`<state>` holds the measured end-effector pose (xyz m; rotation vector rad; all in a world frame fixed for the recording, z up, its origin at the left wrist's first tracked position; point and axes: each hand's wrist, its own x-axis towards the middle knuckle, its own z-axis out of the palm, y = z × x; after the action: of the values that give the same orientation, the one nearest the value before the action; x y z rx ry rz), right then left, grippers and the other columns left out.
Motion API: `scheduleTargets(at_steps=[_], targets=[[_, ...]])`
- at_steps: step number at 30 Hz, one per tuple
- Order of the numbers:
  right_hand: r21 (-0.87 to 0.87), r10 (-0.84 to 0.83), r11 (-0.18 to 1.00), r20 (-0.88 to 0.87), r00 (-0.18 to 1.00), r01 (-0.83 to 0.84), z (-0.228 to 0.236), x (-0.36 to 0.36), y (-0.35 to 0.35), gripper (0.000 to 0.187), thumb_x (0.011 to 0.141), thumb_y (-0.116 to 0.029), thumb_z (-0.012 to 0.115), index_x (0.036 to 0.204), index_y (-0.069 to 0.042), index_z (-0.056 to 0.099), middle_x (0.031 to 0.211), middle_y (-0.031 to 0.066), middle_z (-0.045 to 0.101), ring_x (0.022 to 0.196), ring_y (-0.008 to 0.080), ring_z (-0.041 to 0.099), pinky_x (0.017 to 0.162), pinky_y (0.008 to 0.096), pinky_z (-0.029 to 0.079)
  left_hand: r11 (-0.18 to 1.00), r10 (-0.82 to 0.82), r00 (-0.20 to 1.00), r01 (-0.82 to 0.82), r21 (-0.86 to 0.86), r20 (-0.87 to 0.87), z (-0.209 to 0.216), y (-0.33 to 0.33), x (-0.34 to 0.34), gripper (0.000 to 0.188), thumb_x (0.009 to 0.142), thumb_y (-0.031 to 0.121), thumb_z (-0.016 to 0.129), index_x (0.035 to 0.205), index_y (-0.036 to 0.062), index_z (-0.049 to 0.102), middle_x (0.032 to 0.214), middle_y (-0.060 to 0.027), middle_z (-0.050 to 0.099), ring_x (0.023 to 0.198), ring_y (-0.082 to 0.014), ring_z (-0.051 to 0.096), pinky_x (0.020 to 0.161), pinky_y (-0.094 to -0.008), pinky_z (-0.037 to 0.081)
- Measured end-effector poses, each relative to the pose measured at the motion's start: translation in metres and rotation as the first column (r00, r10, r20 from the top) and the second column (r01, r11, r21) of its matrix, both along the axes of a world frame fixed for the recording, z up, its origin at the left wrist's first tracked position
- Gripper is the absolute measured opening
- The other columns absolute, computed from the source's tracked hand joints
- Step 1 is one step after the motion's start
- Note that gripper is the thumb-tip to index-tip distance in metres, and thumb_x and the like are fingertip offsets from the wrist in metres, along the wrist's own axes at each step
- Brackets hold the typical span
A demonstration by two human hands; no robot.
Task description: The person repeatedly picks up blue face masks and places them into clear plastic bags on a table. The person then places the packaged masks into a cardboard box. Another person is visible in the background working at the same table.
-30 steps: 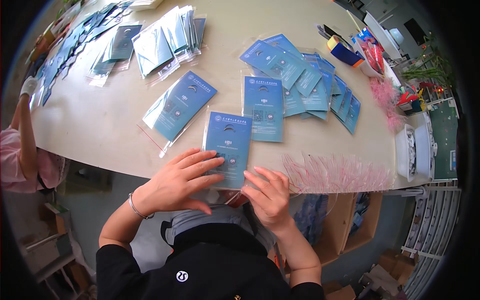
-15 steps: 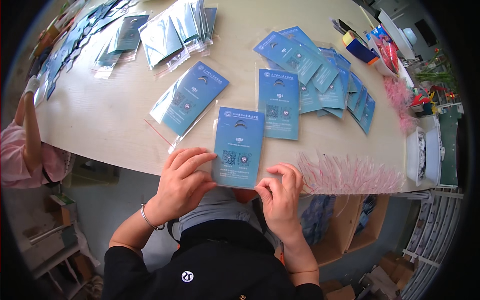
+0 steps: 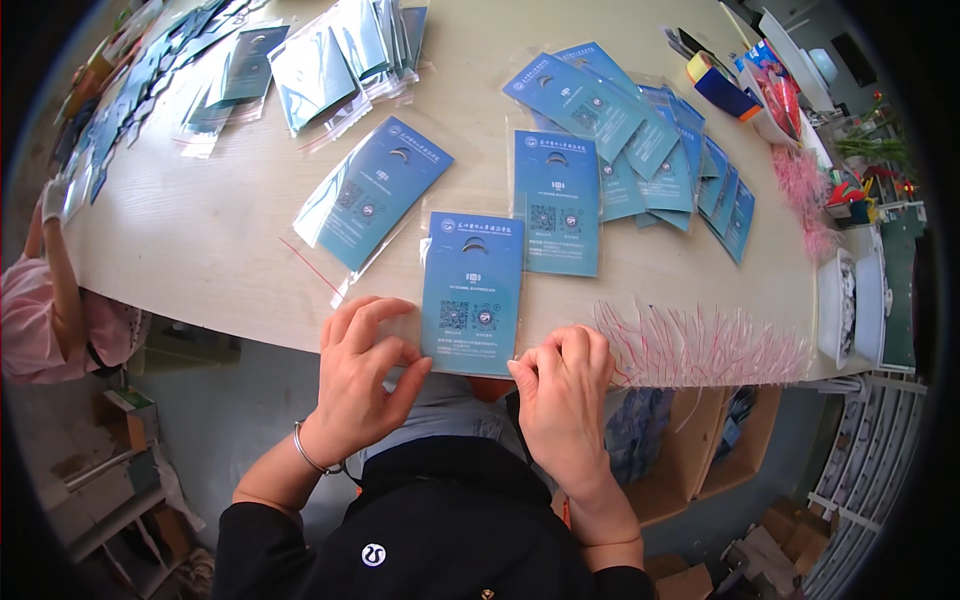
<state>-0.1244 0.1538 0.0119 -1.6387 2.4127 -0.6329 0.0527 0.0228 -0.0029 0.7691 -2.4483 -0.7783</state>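
Note:
A blue card in a clear plastic sleeve (image 3: 472, 280) lies upright before me at the table's near edge, its bottom reaching the rim. It bears a curved slot near the top and two square codes lower down. My right hand (image 3: 563, 385) pinches the sleeve's lower right corner between thumb and bent fingers. At the lower left corner, the thumb tip of my left hand (image 3: 368, 365) touches or nearly touches the sleeve; its other fingers are curled and apart, off the card. Beyond lie a second sleeved card (image 3: 556, 205) and a tilted sleeved card (image 3: 378, 195).
Sleeved cards form a fanned pile (image 3: 655, 130) at right and a shiny stack (image 3: 320, 75) at far left. Clear red-lined strips (image 3: 705, 345) bunch at the near right edge. A tape dispenser (image 3: 720, 85) stands far right. Another person's gloved hand (image 3: 54, 200) is at left.
My left fingers have lifted off the card's left side and spread. The right fingers have closed more tightly at the lower right corner. The card has shifted slightly left.

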Motion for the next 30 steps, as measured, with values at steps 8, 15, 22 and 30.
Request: scheduleTargets(at_steps=[8, 15, 22, 30], targets=[[0.014, -0.066, 0.998, -0.023, 0.998, 0.066, 0.004, 0.002, -0.004, 0.019, 0.083, -0.017, 0.075, 0.084, -0.003, 0.063, 0.1, 0.0119, 0.055, 0.106, 0.0328, 0.049, 0.09, 0.048, 0.038, 0.99, 0.077, 0.997, -0.079, -0.119, -0.018, -0.009, 0.013, -0.004, 0.024, 0.071, -0.003, 0.071, 0.091, 0.0093, 0.07, 0.129, -0.0112, 0.058, 0.117, -0.0344, 0.051, 0.098, -0.0442, 0.038], [-0.29, -0.132, 0.951, -0.076, 0.988, 0.105, -0.02, 0.012, 0.004, 0.011, 0.086, -0.008, 0.069, 0.096, -0.002, 0.068, 0.11, 0.011, 0.061, 0.11, 0.0313, 0.057, 0.093, 0.0446, 0.043, 0.903, -0.145, 0.986, 0.164, -0.397, 0.079, -0.012, 0.017, -0.007, 0.043, 0.073, 0.001, 0.065, 0.112, 0.0165, 0.074, 0.128, -0.0021, 0.067, 0.115, -0.024, 0.06, 0.094, -0.0365, 0.04], [-0.132, 0.16, 0.975, -0.132, 0.978, -0.177, -0.019, 0.018, -0.008, 0.047, 0.093, -0.024, 0.065, 0.128, 0.006, 0.06, 0.137, 0.0211, 0.058, 0.131, 0.0344, 0.053, 0.109, 0.0487, 0.04, 0.937, -0.093, 0.994, 0.109, -0.332, 0.063, -0.007, -0.023, 0.001, 0.049, 0.077, 0.004, 0.065, 0.125, 0.0139, 0.067, 0.14, -0.0112, 0.057, 0.129, -0.0294, 0.052, 0.111, -0.0471, 0.033], [-0.183, -0.06, 0.983, -0.26, 0.964, 0.011, -0.024, -0.053, -0.037, 0.048, 0.094, -0.026, 0.064, 0.127, 0.008, 0.059, 0.135, 0.0237, 0.058, 0.13, 0.038, 0.052, 0.111, 0.0503, 0.037, 0.925, 0.111, 0.935, 0.027, -0.38, 0.337, 0.008, -0.066, 0.003, 0.052, 0.098, 0.037, 0.053, 0.146, 0.0159, 0.051, 0.134, -0.0204, 0.052, 0.122, -0.0353, 0.048, 0.108, -0.047, 0.035]])
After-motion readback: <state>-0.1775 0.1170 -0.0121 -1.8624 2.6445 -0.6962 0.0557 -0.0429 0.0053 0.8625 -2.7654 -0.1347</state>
